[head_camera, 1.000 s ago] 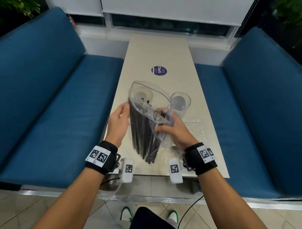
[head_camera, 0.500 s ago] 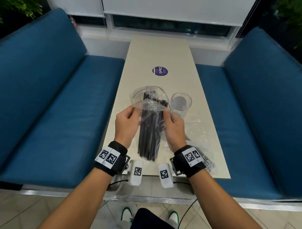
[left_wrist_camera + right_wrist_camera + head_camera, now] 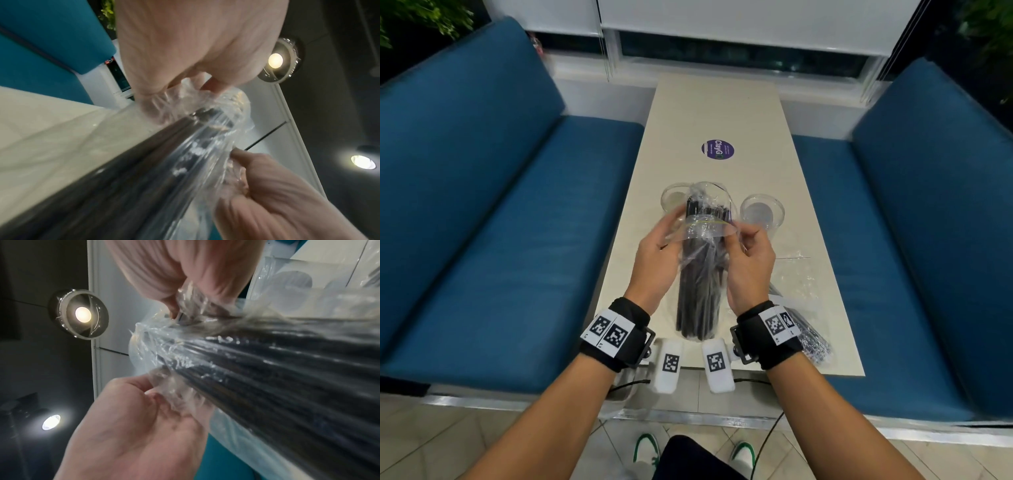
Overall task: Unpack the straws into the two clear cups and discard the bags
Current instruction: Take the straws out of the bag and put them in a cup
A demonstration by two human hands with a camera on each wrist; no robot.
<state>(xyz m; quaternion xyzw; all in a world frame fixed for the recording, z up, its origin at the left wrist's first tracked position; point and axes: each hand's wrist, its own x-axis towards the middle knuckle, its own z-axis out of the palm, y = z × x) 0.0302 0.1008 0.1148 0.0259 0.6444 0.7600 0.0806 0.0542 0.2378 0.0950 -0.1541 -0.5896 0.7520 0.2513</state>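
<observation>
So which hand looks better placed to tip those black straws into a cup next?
Probably the left hand. Both hands pinch the bag mouth, but the straws' open end already sits over the left cup; the right hand is nearer the other cup.

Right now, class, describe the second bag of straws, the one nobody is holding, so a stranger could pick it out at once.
Start at the long pale table between the two blue benches and go to its near right corner. The second bag lies flat there, beside the right wrist strap. Unlike the bag of black straws held up in both hands, nothing grips it.
</observation>
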